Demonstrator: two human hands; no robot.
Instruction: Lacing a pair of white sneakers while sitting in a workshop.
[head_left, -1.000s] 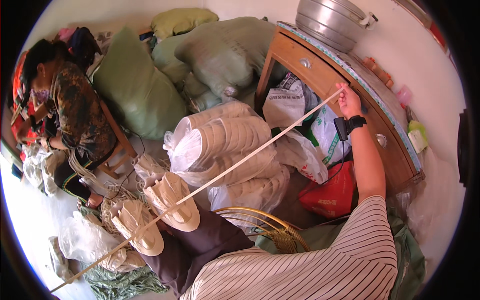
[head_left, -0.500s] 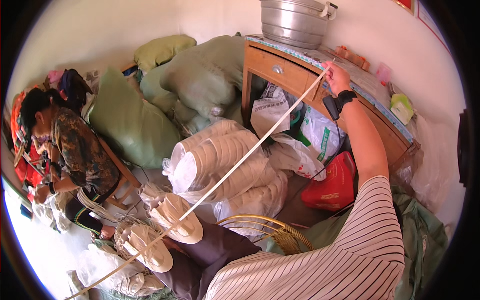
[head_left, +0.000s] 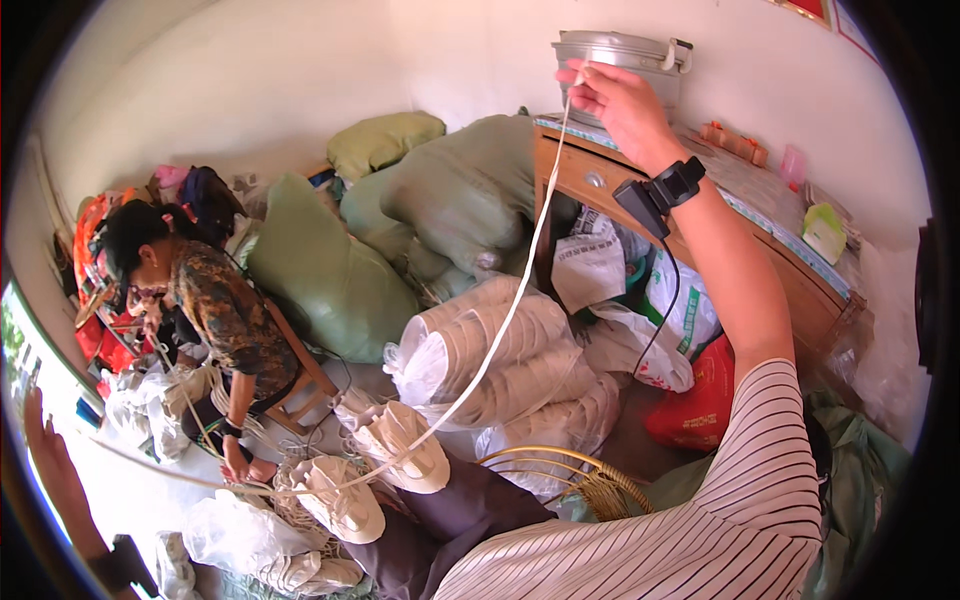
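Note:
My right hand (head_left: 605,95) is raised at the upper right, in front of the metal pot, with thumb and fingers pinching the end of a long white cord (head_left: 515,300). Slack and curved, the cord runs down across my lap toward the lower left. There, at the picture's rim, my left hand (head_left: 55,465) has its fingers stretched out; the cord's far part runs close to it, and whether they touch is unclear. Two pale beige shoes (head_left: 405,448) rest by my knees under the cord, loose laces beside them.
A co-worker (head_left: 235,300) sits at the left with a cord hanging from the hands. Plastic-wrapped stacks of beige shoe-shaped pieces (head_left: 500,345) lie ahead, before green sacks (head_left: 460,190). A wooden desk (head_left: 780,240) bears a metal pot (head_left: 625,48); a red bag (head_left: 700,400) stands below.
My right hand has moved up and left with the cord end. The cord has gone from straight and taut to a slack curve. My left hand has come into view at the lower left.

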